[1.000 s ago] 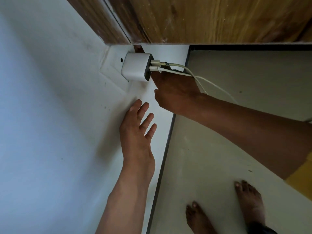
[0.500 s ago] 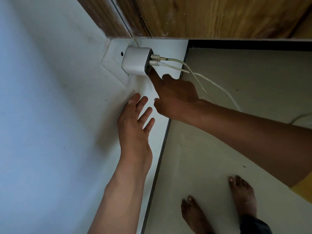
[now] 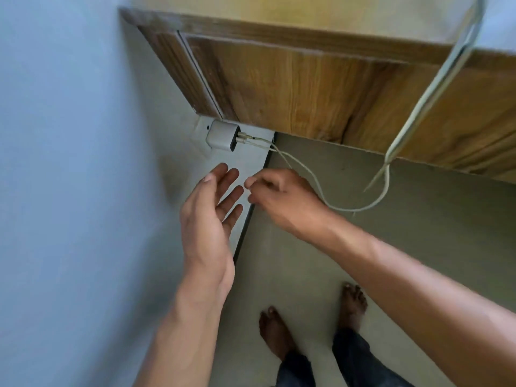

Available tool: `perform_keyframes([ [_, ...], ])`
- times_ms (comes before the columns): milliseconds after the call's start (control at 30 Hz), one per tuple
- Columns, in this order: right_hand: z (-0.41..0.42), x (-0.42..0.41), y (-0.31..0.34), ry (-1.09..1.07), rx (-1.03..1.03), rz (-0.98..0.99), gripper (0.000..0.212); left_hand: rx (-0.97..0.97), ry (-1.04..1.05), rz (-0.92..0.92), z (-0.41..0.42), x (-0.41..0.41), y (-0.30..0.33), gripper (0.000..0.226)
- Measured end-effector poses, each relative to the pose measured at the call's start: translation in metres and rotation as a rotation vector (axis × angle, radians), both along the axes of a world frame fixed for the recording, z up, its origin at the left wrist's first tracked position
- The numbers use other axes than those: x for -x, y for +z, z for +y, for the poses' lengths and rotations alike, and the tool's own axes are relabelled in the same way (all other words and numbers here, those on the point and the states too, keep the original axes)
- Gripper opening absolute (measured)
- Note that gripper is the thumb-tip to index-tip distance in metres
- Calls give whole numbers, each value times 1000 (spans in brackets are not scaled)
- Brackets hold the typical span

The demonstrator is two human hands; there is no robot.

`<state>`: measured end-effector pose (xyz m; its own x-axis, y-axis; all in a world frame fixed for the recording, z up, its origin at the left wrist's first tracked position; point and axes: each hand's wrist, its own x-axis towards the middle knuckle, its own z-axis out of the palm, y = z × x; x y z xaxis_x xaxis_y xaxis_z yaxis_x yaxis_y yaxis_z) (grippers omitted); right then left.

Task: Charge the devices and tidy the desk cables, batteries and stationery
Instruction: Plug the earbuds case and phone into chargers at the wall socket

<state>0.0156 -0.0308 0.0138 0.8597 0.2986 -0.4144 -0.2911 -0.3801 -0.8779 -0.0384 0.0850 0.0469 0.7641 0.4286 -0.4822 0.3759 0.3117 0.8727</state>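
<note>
A white charger block (image 3: 222,135) sits plugged into a wall socket just under the wooden desk. Two white cables (image 3: 304,169) run from its dark face, loop down over the floor and rise up to the desk top at the right. My left hand (image 3: 215,208) is open below the charger, palm turned up, fingers spread, touching nothing. My right hand (image 3: 282,196) hangs beside it with fingers loosely curled and holds nothing; the cables pass just behind it.
The wooden desk side panel (image 3: 307,93) overhangs the socket. A pale wall (image 3: 69,163) fills the left. My bare feet (image 3: 276,333) stand on the grey floor, with a dark skirting strip (image 3: 245,233) along the wall's foot.
My right hand has drawn back from the charger's face, fingers now curled. My left hand lifted off the wall and turned palm up. The view pulled back, showing more of the desk.
</note>
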Motion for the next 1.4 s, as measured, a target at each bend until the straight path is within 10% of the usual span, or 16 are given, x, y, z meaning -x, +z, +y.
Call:
perform_keyframes([
  [700, -145, -32, 286, -132, -27, -183, 28, -151, -189, -76, -97, -32, 254, 35],
  [1400, -160, -147, 304, -464, -202, 31, 24, -220, -405, 65, -106, -182, 274, 53],
])
